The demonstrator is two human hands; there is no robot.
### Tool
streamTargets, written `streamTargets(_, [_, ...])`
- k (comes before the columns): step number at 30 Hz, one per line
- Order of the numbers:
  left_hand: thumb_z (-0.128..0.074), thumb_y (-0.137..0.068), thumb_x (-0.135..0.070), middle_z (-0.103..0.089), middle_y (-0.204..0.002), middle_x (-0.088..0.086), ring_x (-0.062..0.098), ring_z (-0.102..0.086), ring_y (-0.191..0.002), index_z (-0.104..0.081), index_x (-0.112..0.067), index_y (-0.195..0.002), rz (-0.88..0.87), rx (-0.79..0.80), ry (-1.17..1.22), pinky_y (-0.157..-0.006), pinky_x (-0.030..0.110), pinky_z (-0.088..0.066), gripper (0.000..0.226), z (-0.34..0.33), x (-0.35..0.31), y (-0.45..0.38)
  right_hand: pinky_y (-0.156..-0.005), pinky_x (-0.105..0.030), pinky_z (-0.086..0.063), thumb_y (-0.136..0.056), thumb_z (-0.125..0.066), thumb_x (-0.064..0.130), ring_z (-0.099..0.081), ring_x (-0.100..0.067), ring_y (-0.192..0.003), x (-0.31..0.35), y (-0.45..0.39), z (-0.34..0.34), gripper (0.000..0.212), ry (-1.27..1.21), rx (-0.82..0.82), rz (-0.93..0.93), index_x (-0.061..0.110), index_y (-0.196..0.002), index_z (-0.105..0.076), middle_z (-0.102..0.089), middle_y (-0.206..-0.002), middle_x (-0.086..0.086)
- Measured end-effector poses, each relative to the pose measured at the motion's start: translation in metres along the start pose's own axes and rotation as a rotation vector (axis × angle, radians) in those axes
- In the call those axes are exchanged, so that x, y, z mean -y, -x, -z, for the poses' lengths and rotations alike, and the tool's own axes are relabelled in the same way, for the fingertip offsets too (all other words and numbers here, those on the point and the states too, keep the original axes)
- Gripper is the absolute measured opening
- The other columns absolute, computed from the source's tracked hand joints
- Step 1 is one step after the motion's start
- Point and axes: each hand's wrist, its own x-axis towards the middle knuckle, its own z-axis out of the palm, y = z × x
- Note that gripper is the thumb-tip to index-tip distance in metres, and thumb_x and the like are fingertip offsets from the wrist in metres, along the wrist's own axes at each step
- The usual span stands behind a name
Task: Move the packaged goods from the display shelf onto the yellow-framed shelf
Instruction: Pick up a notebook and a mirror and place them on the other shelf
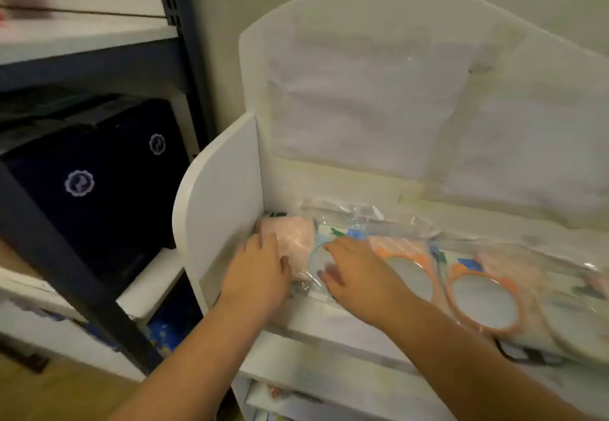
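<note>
A row of clear-wrapped packaged goods lies on the white display shelf (217,190). At the left end is a pink fluffy package (293,232); my left hand (260,272) rests on its left side with fingers fairly straight. Beside it lies a blue-rimmed round package (318,252), and my right hand (356,272) reaches over it, fingers spread, thumb under the wrapper edge. To the right are orange-rimmed round packages (481,302). No yellow-framed shelf shows in this view.
A dark metal rack (184,25) stands to the left with dark blue boxes (99,170) on a white board. The display shelf has a tall white back panel (362,91) and a lower tier (296,401) holding more goods.
</note>
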Motion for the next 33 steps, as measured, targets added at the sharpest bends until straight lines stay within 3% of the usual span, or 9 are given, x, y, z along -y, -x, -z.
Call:
streamTargets(3, [-0.037, -0.098, -0.045, -0.05, -0.137, 0.015, 0.033, -0.047, -0.124, -0.035, -0.013, -0.141, 0.057, 0.083, -0.078, -0.1, 0.041, -0.039, 0.054, -0.014, 0.003, -0.014, -0.092, -0.035, -0.043, -0.087, -0.054, 0.052, -0.051, -0.02, -0.101, 0.003, -0.007, -0.011, 0.03, 0.117, 0.051, -0.048, 0.024, -0.097, -0.054, -0.054, -0.104, 0.002])
streamTargets(9, [-0.035, -0.095, -0.06, -0.051, -0.14, 0.015, 0.032, -0.047, -0.123, -0.021, -0.014, -0.15, 0.029, 0.074, -0.163, -0.101, 0.041, -0.039, 0.074, -0.023, 0.011, -0.024, -0.1, -0.036, -0.04, -0.079, -0.056, 0.069, -0.046, -0.02, -0.11, 0.005, -0.005, -0.02, 0.06, 0.191, 0.124, -0.076, 0.021, -0.115, -0.05, -0.048, -0.117, 0.0])
streamTargets(18, [-0.033, -0.102, -0.044, -0.047, -0.143, 0.017, 0.03, -0.047, -0.124, -0.004, -0.013, -0.156, -0.034, 0.086, -0.196, -0.1, 0.039, -0.04, 0.07, -0.012, 0.009, -0.024, -0.081, -0.02, -0.036, -0.087, -0.054, 0.054, -0.043, -0.009, -0.093, 0.003, 0.004, -0.019, 0.025, 0.113, 0.014, 0.014, 0.031, -0.094, -0.048, -0.044, -0.1, 0.011])
streamTargets(21, [-0.036, -0.101, -0.039, -0.051, -0.138, 0.014, 0.027, -0.049, -0.122, -0.003, -0.011, -0.156, -0.041, 0.053, -0.18, -0.1, 0.036, -0.041, 0.07, -0.015, 0.011, -0.024, -0.075, -0.021, -0.045, -0.089, -0.052, 0.042, -0.045, -0.007, -0.086, 0.002, 0.005, -0.014, 0.013, 0.015, 0.0, -0.012, 0.032, -0.097, -0.048, -0.046, -0.095, 0.015])
streamTargets(24, [-0.045, -0.099, -0.041, -0.057, -0.133, 0.01, 0.024, -0.055, -0.119, -0.011, -0.01, -0.155, -0.026, 0.026, -0.13, -0.098, 0.032, -0.043, 0.073, -0.013, 0.011, -0.031, -0.078, -0.024, -0.048, -0.093, -0.051, 0.035, -0.051, -0.006, -0.087, 0.001, 0.007, -0.009, 0.013, -0.142, -0.074, -0.096, 0.034, -0.106, -0.05, -0.051, -0.098, 0.019])
streamTargets(27, [-0.055, -0.093, -0.04, -0.06, -0.129, 0.008, 0.026, -0.058, -0.116, -0.028, -0.015, -0.147, -0.02, 0.019, 0.004, -0.097, 0.033, -0.044, 0.064, -0.005, 0.006, -0.038, -0.092, -0.017, -0.04, -0.099, -0.052, 0.026, -0.05, 0.001, -0.1, -0.002, 0.008, -0.009, 0.027, -0.276, -0.17, -0.238, 0.027, -0.126, -0.052, -0.049, -0.11, 0.019])
streamTargets(29, [-0.062, -0.089, -0.035, -0.059, -0.125, 0.009, 0.028, -0.057, -0.115, -0.041, -0.015, -0.135, -0.018, -0.002, 0.112, -0.094, 0.035, -0.043, 0.055, 0.0, 0.002, -0.041, -0.079, -0.014, -0.046, -0.1, -0.051, 0.02, -0.054, 0.005, -0.08, 0.0, 0.007, -0.007, 0.008, -0.396, -0.291, -0.344, 0.023, -0.098, -0.058, -0.055, -0.09, 0.016])
streamTargets(31, [-0.064, -0.085, -0.028, -0.062, -0.116, 0.009, 0.029, -0.06, -0.106, -0.053, -0.014, -0.12, 0.01, 0.006, 0.284, -0.087, 0.037, -0.047, 0.039, 0.004, 0.0, -0.044, -0.055, -0.013, -0.041, -0.102, -0.048, 0.02, -0.051, -0.002, -0.057, 0.002, 0.005, -0.005, 0.031, -0.54, -0.39, -0.487, 0.019, -0.071, -0.05, -0.047, -0.063, 0.009])
streamTargets(33, [-0.059, -0.085, -0.023, -0.069, -0.104, 0.01, 0.031, -0.065, -0.094, -0.061, -0.013, -0.105, 0.088, 0.058, 0.516, -0.077, 0.037, -0.053, 0.023, 0.008, 0.0, -0.047, -0.049, -0.016, -0.038, -0.102, -0.044, 0.025, -0.05, -0.009, -0.062, 0.006, 0.006, 0.003, 0.03, -0.747, -0.466, -0.582, 0.012, -0.077, -0.054, -0.051, -0.068, 0.0])
